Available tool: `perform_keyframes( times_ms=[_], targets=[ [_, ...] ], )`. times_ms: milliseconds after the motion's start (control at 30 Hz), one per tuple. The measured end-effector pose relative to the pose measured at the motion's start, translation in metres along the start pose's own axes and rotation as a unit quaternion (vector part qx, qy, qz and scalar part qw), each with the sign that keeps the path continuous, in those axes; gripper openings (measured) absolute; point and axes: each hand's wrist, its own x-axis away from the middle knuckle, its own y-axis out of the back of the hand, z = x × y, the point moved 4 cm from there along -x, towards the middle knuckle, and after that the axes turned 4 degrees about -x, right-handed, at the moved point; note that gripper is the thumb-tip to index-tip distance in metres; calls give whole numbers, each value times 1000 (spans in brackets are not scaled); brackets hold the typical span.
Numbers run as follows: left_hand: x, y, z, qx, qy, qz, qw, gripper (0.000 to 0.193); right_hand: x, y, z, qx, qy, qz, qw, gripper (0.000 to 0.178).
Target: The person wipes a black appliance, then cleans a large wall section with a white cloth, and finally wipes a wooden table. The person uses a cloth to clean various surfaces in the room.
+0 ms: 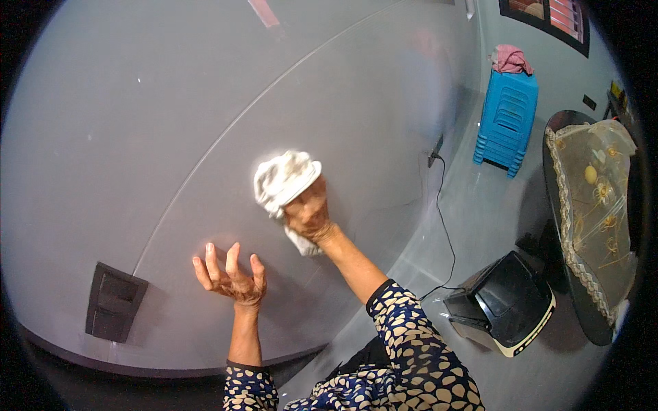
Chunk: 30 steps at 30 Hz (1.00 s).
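Bunched in my right hand (312,214) is a white cloth (286,179), its top crumpled over my fingers and a loose end hanging below my wrist. The cloth is pressed to a large smooth grey wall (356,109). Lower and to the left, my left hand (234,279) is open with its fingers spread and bent, held against or close to the same wall; contact of the fingertips cannot be made out. Left of that hand, a dark double wall plate (116,301) sits on the grey surface, beside a thin pale seam (205,154).
At right, a stack of blue plastic stools (508,116) bears a pink cloth (511,59). A black cord (449,233) runs from the wall to a black box-shaped appliance (507,301) on the floor. Farther right stands a dark table with a lace-edged, flowered cover (596,205).
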Motion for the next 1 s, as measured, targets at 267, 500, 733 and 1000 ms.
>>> perform_keyframes(
  times_ms=[267, 500, 733, 1000],
  targets=[
    [-2, 0, 2, -16, -10, -6, 1000, 27, 19, 33, -117, 44, -180, -123, 975, 51],
    [-1, -4, 3, -66, -22, 19, 997, 30, 75, 56, -220, 70, -326, -180, 925, 42],
    [-12, -5, -4, -84, -39, -4, 996, 26, 211, 81, -334, 90, -512, -174, 837, 38],
    [-6, 0, 4, -126, -43, 52, 990, 30, 197, 82, -324, -31, -608, -197, 769, 34]
  ],
)
